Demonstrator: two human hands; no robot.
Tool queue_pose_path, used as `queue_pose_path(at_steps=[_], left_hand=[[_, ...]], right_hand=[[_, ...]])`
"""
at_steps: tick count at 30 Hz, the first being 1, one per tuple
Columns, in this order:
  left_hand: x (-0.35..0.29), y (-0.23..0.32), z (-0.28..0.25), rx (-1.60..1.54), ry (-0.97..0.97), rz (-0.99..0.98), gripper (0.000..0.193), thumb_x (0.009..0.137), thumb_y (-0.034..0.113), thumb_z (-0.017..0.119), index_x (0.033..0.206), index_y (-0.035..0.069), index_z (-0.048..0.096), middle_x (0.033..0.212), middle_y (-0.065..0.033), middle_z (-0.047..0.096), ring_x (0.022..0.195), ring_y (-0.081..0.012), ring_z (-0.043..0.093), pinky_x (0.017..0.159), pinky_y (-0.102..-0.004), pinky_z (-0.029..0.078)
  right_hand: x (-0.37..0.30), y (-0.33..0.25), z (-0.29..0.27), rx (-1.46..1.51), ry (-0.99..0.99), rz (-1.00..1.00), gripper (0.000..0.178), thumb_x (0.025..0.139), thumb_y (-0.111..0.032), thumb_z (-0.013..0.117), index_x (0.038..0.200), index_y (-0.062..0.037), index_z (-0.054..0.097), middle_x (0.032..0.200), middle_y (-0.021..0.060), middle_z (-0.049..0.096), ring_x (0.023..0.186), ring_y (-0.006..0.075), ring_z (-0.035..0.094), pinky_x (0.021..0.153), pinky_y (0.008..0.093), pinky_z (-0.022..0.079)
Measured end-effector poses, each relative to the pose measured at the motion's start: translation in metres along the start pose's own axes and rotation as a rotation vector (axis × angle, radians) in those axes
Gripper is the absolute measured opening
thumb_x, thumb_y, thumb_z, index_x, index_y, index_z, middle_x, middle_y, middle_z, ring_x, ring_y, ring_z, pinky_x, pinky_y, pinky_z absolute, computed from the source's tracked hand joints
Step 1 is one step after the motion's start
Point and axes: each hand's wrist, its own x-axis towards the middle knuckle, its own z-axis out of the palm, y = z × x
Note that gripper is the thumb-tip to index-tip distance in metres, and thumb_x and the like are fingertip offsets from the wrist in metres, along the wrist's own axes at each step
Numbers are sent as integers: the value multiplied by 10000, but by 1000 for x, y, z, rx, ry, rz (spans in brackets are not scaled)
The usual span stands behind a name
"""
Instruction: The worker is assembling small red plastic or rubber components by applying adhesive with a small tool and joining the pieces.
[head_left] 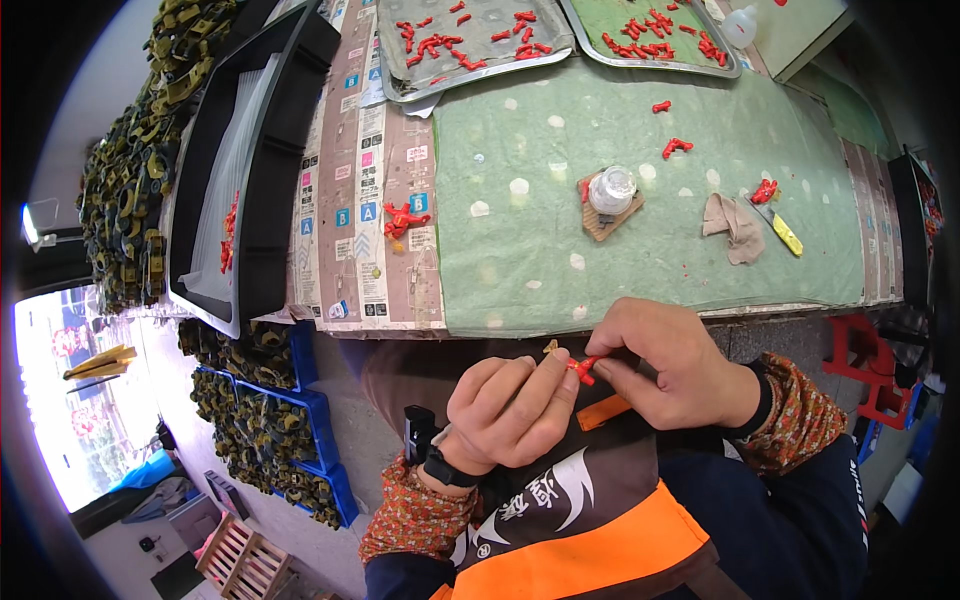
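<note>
In front of my lap, just off the table's near edge, a small red molded piece [584, 371] is pinched between my two hands. My left hand [515, 408] is closed, its fingertips on the piece's left end, where a little yellowish bit [550, 346] sticks up. The thumb and forefinger of my right hand [672, 368] press together on the other end. Fingers cover much of the piece. On the green cloth [540, 255] lie more red pieces [677, 148], a beige rag [735, 230] and a yellow-handled knife [787, 234].
A small clear jar [611, 190] stands on a cardboard pad. Metal trays [480, 73] of red pieces sit at the back, near a white bottle [739, 27]. A black bin [265, 190] stands left; blue crates [318, 420] of olive parts are below. A red stool [866, 365] is at right.
</note>
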Motion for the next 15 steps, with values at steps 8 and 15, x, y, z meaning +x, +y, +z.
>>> queue_pose_path(at_steps=[8, 15], left_hand=[[1, -1, -1, -20, -5, 46, 168, 816, 93, 763, 967, 93, 688, 1073, -65, 749, 751, -151, 587, 703, -279, 501], [4, 1, -2, -19, -24, 33, 147, 815, 73, 750, 951, 86, 699, 1063, -69, 754, 710, -140, 558, 695, -271, 480]], right_hand=[[-3, -1, 2, 13, 40, 9, 186, 798, 48, 712, 912, -30, 587, 798, 115, 607, 670, 304, 633, 568, 370, 485], [-4, -1, 3, 15, 38, 40, 190, 788, 62, 709, 908, -27, 590, 797, 121, 615, 677, 307, 644, 574, 368, 490]])
